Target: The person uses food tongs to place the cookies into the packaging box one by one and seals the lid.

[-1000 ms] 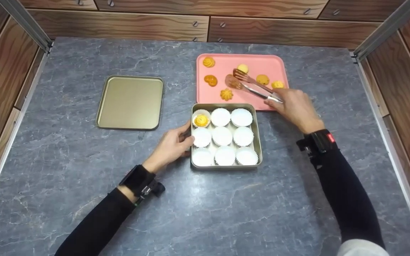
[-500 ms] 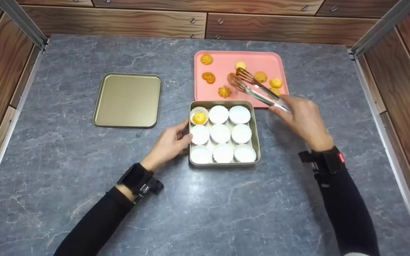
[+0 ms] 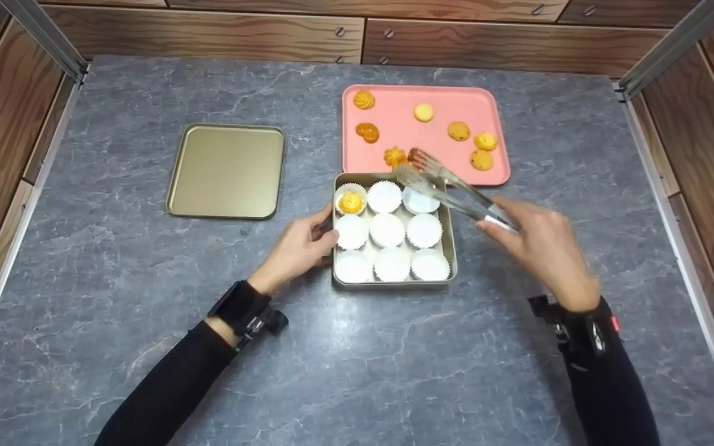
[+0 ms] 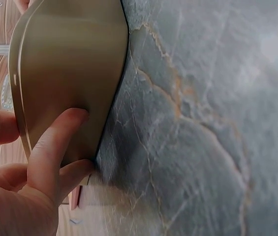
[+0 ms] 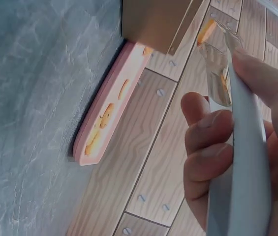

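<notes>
Here, your left hand (image 3: 298, 249) grips the tin (image 4: 72, 64) by its left edge, your right hand (image 3: 540, 248) the tongs (image 5: 248, 152), orange piece (image 5: 206, 33) at their tips near the tin's far rim; pink tray (image 3: 394, 114) just beyond, worktop (image 3: 115, 279) running left to the gold lid (image 3: 227, 172)

Soft glare on grey tabletop (image 3: 339, 325); tongs (image 3: 454, 202) blurred, head view.

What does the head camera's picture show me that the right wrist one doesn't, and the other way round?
Only the head view: the left hand touching the tin, white paper cups inside, a flat gold lid.
Only the right wrist view: the right hand's fingers curled round the tongs, an orange piece clear at their tips.
Both: right hand, tongs, tin, pink tray.
</notes>
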{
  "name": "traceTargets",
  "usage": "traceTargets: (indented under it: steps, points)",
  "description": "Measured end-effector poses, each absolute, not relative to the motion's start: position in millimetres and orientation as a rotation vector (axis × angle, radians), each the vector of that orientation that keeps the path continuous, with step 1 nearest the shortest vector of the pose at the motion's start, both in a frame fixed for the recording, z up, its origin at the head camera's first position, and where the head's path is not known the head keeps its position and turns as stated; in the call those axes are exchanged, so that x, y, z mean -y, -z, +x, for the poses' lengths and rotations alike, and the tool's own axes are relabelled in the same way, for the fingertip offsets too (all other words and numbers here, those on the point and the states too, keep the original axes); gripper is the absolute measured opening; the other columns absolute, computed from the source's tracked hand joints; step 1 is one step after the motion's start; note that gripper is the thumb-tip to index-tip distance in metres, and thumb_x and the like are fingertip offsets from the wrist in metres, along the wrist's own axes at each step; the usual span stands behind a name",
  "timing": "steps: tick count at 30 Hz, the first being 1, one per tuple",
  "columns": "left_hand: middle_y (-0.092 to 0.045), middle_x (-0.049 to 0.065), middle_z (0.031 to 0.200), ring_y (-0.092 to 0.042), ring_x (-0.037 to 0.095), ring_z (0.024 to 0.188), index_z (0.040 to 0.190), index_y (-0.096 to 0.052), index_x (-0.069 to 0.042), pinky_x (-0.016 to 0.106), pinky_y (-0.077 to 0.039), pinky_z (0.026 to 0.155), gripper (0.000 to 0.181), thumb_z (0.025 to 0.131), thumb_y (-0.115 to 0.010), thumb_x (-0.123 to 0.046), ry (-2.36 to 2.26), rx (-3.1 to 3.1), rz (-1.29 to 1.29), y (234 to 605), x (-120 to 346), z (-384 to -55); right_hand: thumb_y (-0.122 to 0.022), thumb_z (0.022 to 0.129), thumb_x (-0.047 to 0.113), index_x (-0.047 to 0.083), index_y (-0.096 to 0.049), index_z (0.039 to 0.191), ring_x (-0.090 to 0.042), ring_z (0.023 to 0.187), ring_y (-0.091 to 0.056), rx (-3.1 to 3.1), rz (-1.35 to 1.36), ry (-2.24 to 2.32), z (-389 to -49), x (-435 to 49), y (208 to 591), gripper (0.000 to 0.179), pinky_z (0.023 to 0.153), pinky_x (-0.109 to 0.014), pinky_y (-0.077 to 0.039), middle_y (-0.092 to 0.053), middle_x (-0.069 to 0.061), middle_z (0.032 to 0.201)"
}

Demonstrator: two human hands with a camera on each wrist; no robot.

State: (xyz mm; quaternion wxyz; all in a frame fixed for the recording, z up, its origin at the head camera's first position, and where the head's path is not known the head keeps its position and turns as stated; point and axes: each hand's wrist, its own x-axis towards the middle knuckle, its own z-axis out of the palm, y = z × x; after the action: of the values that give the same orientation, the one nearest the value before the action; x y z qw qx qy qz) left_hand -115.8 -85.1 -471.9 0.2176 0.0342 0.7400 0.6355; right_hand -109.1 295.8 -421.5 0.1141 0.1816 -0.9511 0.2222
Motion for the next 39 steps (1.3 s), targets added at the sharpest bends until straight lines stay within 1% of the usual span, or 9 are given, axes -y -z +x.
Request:
traceTargets:
  steps: [5,8,10,15,18,24,31,34,39]
  points:
    - [-0.038,0.024,0.16,-0.064,0.03,0.124,0.161,-0.026,-0.004,0.029,-0.064,0.085,0.067,0.103,-0.059,-0.009,-1.751,-2.062,0.107,470.9,85.3,-116.0,-0.08,0.092,0.028,0.002,-0.071,0.126,-0.029,0.071,-0.07,2.814,0.575,-0.634,-100.0,-292.9,424.7,0.043,0.057,-0.046,-0.06,-0.076,-0.016,0.096]
    - [-0.039,0.024,0.16,-0.065,0.029,0.123,0.161,-0.026,-0.004,0.029,-0.064,0.085,0.067,0.103,-0.059,-0.01,-1.749,-2.065,0.111,470.6,85.5,-116.0,-0.08,0.092,0.028,0.003,-0.071,0.125,-0.026,0.068,-0.068,2.825,0.592,-0.628,-97.3,-289.6,427.1,0.042,0.053,-0.041,-0.059,-0.076,-0.014,0.094]
    - [-0.039,0.025,0.159,-0.065,0.029,0.122,0.161,-0.026,-0.004,0.029,-0.064,0.085,0.067,0.103,-0.059,-0.01,-1.751,-2.065,0.115,470.5,85.4,-116.1,-0.08,0.092,0.028,0.002,-0.071,0.125,-0.026,0.068,-0.068,2.827,0.604,-0.619,-95.8,-287.3,428.1,0.043,0.053,-0.041,-0.058,-0.076,-0.015,0.095]
    - [-0.039,0.026,0.159,-0.066,0.029,0.12,0.161,-0.027,-0.005,0.03,-0.064,0.083,0.067,0.103,-0.06,-0.01,-1.752,-2.073,0.119,469.6,85.2,-116.1,-0.08,0.092,0.031,0.002,-0.071,0.125,-0.035,0.08,-0.073,2.841,0.61,-0.606,-93.3,-281.5,426.7,0.046,0.065,-0.05,-0.063,-0.076,-0.019,0.107]
    - [-0.039,0.026,0.159,-0.067,0.029,0.119,0.161,-0.027,-0.005,0.03,-0.065,0.082,0.067,0.103,-0.06,-0.009,-1.748,-2.076,0.116,469.5,85.4,-116.2,-0.078,0.092,0.034,0.002,-0.071,0.125,-0.036,0.083,-0.074,2.852,0.614,-0.585,-92.7,-278.1,423.9,0.046,0.067,-0.052,-0.063,-0.076,-0.018,0.106]
    - [-0.037,0.025,0.16,-0.065,0.031,0.122,0.161,-0.027,-0.006,0.031,-0.064,0.083,0.067,0.103,-0.059,-0.009,-1.756,-2.045,0.11,470.2,83.9,-117.4,-0.077,0.093,0.037,0.004,-0.071,0.126,-0.032,0.075,-0.072,2.878,0.61,-0.532,-93.0,-272.4,418.9,0.047,0.061,-0.048,-0.061,-0.076,-0.014,0.099]
    - [-0.037,0.025,0.16,-0.066,0.031,0.121,0.162,-0.027,-0.007,0.031,-0.065,0.083,0.068,0.103,-0.06,-0.009,-1.76,-2.039,0.1,469.9,84.8,-116.0,-0.076,0.094,0.036,0.004,-0.071,0.124,-0.029,0.07,-0.069,2.914,0.616,-0.501,-95.4,-266.7,417.2,0.045,0.056,-0.045,-0.059,-0.076,-0.013,0.093]
    - [-0.036,0.025,0.161,-0.065,0.032,0.122,0.162,-0.026,-0.006,0.032,-0.064,0.084,0.068,0.103,-0.06,-0.009,-1.772,-2.027,0.099,470.5,85.6,-115.3,-0.077,0.093,0.036,0.003,-0.071,0.124,-0.028,0.068,-0.068,2.917,0.621,-0.495,-97.1,-265.5,418.1,0.045,0.054,-0.044,-0.058,-0.075,-0.013,0.093]
    - [-0.036,0.025,0.161,-0.065,0.031,0.122,0.161,-0.026,-0.006,0.032,-0.064,0.084,0.068,0.103,-0.061,-0.01,-1.767,-2.045,0.105,471.9,86.6,-114.9,-0.078,0.093,0.034,0.002,-0.07,0.124,-0.029,0.068,-0.069,2.93,0.613,-0.498,-98.6,-264.1,420.1,0.046,0.054,-0.044,-0.059,-0.075,-0.014,0.094]
